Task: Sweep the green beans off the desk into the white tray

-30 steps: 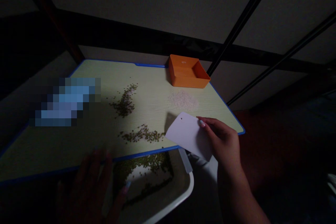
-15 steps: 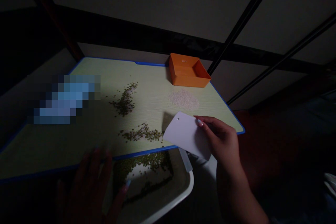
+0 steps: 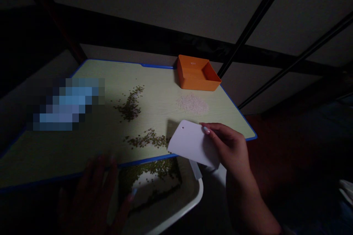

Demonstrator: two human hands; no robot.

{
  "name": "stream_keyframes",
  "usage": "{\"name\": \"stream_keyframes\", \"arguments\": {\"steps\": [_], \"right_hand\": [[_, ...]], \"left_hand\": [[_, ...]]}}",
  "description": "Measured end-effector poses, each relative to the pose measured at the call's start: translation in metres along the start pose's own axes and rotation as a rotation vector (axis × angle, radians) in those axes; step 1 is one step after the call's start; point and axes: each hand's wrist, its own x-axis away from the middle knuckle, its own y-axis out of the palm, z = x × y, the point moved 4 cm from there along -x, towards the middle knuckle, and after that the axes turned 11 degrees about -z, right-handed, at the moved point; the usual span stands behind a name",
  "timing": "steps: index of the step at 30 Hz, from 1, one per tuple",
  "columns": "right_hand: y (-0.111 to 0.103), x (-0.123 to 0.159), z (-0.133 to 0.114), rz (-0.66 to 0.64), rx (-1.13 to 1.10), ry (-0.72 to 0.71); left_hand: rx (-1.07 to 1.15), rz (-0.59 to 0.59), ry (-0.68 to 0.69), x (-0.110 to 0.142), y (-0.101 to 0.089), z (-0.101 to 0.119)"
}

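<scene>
My right hand (image 3: 231, 145) pinches a white plastic scraper (image 3: 190, 141) with a small hole in one corner, held at the table's near edge. Right beside the scraper's left corner lies a strip of small green beans (image 3: 149, 139) mixed with pale grains. Another pile of beans (image 3: 129, 108) is farther back to the left. My left hand (image 3: 93, 191), dim in shadow, has its fingers spread near the table edge, beside a white bin (image 3: 200, 191). Green beans (image 3: 160, 169) and something white lie inside the bin, below the edge.
An orange open box (image 3: 198, 75) stands at the table's back right, with a patch of pale grains (image 3: 193, 103) in front of it. The table (image 3: 162, 80) has a blue rim. A blurred-out bluish item (image 3: 66, 104) lies at the left, and a panelled wall (image 3: 154, 14) rises behind.
My right hand has moved the scraper slightly left and down, closer to the near strip of beans. My left hand has stayed almost in place.
</scene>
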Motion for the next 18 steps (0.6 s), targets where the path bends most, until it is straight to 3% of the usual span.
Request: {"name": "stream_keyframes", "arguments": {"steps": [6, 11, 13, 18], "right_hand": [[0.0, 0.004, -0.005, -0.077, 0.019, -0.09], [-0.025, 0.029, -0.009, 0.183, 0.155, -0.203], [-0.03, 0.042, -0.015, 0.205, 0.241, -0.299], [-0.02, 0.067, -0.031, 0.009, 0.48, -0.575]], "left_hand": [[-0.038, 0.08, 0.057, 0.0, 0.009, -0.012], [-0.016, 0.111, 0.063, 0.0, 0.009, -0.01], [0.009, 0.101, 0.053, 0.0, 0.006, -0.006], [0.038, 0.056, 0.031, -0.001, 0.001, -0.002]]}}
